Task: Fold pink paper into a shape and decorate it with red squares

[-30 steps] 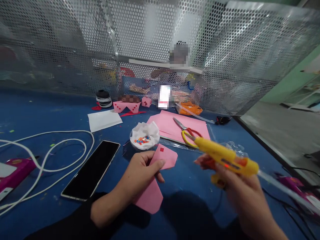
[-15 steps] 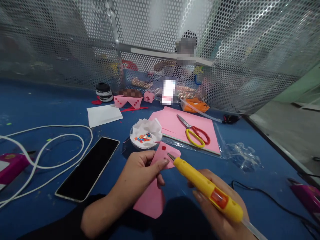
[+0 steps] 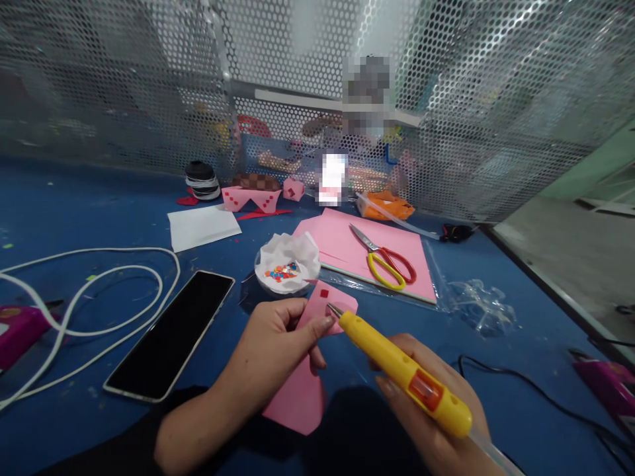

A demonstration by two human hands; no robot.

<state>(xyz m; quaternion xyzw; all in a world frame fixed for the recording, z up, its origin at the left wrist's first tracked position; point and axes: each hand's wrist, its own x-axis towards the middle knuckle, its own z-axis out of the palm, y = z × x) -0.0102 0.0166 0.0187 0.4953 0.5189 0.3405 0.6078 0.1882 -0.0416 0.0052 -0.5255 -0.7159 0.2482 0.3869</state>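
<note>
My left hand pinches a pink paper cutout between thumb and fingers. A small red square sits on the cutout's upper part. In my right hand is a yellow hot glue pen with an orange switch, and a clear stick comes out of its back end. Its pointed metal tip is at the paper, right of my left thumb and just below the red square; whether it touches, I cannot tell. Behind the cutout stands a bowl lined with white tissue, holding small orange, red and blue bits.
Scissors lie on pink sheets behind my right hand. To my left are a phone and a looped white cable. Pink paper glasses and a yarn ball stand by the perforated metal screen.
The glue pen's tip has shifted slightly left and down along the paper, closer to my left thumb. My left hand keeps its hold on the cutout. The whole view has drifted a little.
</note>
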